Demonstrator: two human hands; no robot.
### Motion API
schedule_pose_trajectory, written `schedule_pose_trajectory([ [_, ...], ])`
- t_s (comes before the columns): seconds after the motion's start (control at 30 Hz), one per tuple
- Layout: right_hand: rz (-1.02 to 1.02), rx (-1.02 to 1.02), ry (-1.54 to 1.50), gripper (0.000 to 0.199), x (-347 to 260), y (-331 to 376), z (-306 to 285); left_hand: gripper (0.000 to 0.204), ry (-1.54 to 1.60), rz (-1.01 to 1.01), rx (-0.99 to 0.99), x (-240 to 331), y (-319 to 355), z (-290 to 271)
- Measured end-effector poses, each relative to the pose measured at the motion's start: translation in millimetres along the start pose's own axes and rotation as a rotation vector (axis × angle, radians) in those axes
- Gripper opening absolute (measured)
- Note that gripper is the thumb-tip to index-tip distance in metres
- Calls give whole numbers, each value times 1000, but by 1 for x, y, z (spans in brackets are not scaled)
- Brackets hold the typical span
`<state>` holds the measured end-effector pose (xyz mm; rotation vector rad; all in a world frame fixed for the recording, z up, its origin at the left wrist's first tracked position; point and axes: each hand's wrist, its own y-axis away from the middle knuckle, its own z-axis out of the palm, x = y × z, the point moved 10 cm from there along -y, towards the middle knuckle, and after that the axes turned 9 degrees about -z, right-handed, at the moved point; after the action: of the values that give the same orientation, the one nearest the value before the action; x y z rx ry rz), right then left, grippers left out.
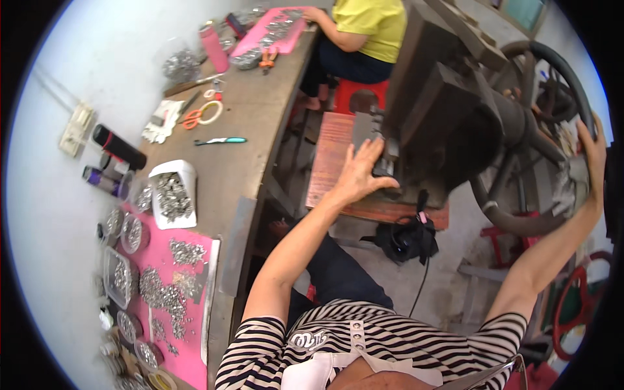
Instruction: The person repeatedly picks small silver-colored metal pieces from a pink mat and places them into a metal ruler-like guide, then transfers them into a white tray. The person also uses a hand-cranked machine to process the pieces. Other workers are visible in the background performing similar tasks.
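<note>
Left hand [361,174] flat over the front of the dark press [442,133], thumb well out, fingers slightly spread; whether a small piece lies under the fingertips, can't tell. Right hand [591,159] at the right of the handwheel [543,144], laid along the rim by a grey cloth [573,182]; how far the fingers wrap, can't tell.

Wheel, on the press's right side, looks heavy and rigid; best hold is the padded rim, bare metal probably slicker. Press likely too heavy to shift on its reddish stand [330,156].

Containers, left table: white tub [184,223] heaped with small silvery parts; near it, clear square box [110,259], also holding parts; far end, clear bag [181,65] of more.
</note>
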<state>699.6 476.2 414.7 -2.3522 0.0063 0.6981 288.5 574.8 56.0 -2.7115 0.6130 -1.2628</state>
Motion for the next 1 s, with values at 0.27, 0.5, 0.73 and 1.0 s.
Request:
schedule_pose_trajectory([
  [0.27,29,509,74,35,33,159,26,114,121,31,-91,-1,-6,-11],
  [0.5,-279,453,34,50,7,52,-25,52,729,-89,83,-48,-74,-27],
  [0.73,-266,251,-13,43,48,-11,-43,68,116,-33,-153,-34,-61,-24],
  [1.0,-432,487,82,33,-35,63,-24,35,-150,180,153,32,1,-36],
])
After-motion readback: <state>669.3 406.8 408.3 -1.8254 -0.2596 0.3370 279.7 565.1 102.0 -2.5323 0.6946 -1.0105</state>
